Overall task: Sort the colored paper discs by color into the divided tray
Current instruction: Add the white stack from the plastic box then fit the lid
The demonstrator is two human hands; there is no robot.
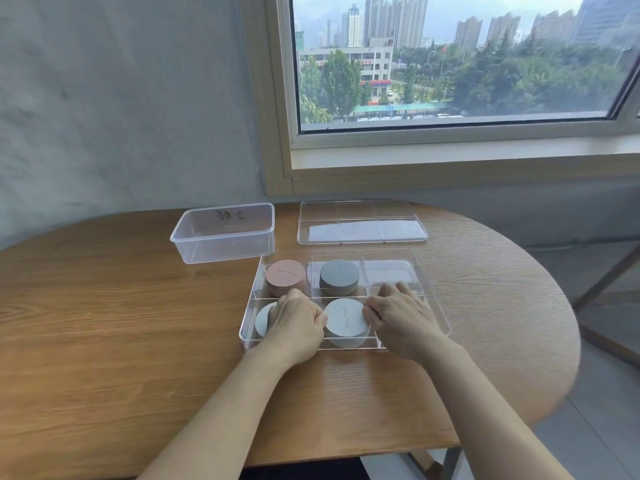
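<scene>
Knuckles of the left hand (298, 318) hide most of the near-left white stack (263, 318); the right hand (398, 317) covers the near-right cell. Both hands, curled, pinch the middle light-grey stack (346, 323) in the divided tray (436, 306) near the counter (121, 341) edge.

Pink disc stack (286, 277) in far-left compartment of clear divided tray (437, 308); dark grey stack (339, 277) just right of it. Pale grey-white stack (346, 323) near middle, faint script on top; whitish stack (264, 319) near left. Wood-grain brown table (121, 341). Clear plastic box (223, 233) and lid (362, 221) beyond.
</scene>
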